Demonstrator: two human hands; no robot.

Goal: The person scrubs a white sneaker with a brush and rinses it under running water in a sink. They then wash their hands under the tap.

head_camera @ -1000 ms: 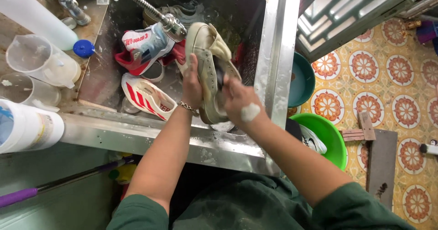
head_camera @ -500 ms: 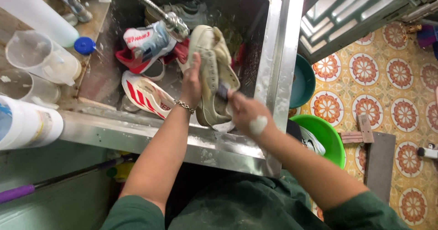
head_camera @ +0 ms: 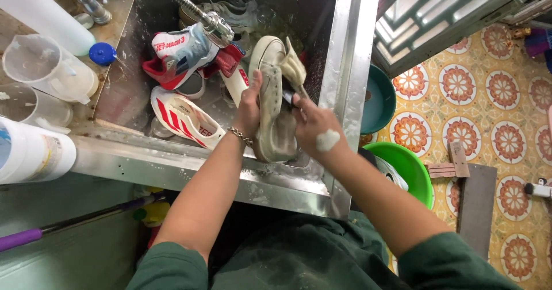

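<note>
Left grip (head_camera: 248,107) clasps beige shoe (head_camera: 275,103); right grip (head_camera: 313,124) hides a dark brush.

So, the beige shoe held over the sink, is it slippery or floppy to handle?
The beige shoe looks wet and soapy, so it is probably slippery; foam sits on the right hand. Its tongue flops outward, so the upper seems soft. The left hand grips its side, and the sole appears to keep its shape.

We count four shoes in the sink (head_camera: 345,66): one beige shoe (head_camera: 275,112), two red-and-white shoes (head_camera: 184,117), and one greyish shoe (head_camera: 230,11). On the worktop (head_camera: 123,11) we see two clear jugs (head_camera: 49,66). Beside the sink we see two bowls, one green bowl (head_camera: 417,172) and one teal bowl (head_camera: 382,100).
</note>
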